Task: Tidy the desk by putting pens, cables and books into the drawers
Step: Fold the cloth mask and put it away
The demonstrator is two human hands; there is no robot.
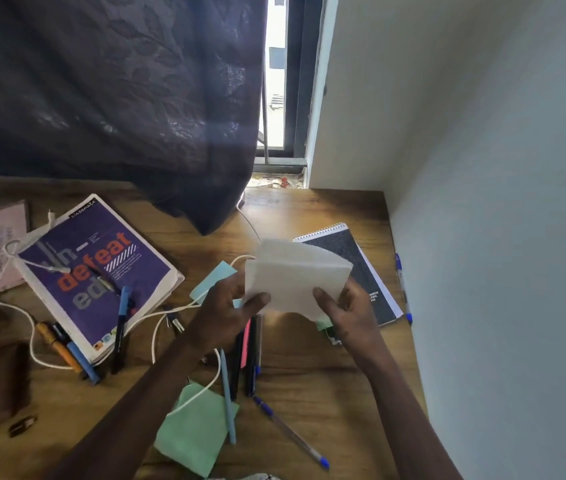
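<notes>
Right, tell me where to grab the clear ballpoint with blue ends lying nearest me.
Pinch the clear ballpoint at mid-barrel, straight down from above. It lies flat and slanted on the desk, its middle on bare wood with room either side; its far tip sits close to other pens. The left hand and right hand hold the white paper, so free one first.

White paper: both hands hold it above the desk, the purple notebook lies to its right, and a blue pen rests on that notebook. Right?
Not quite. The head view shows the purple notebook to the left of the white paper, not the right. The rest stands: left hand and right hand both hold the paper above the desk, and a blue pen rests on the notebook.
</notes>
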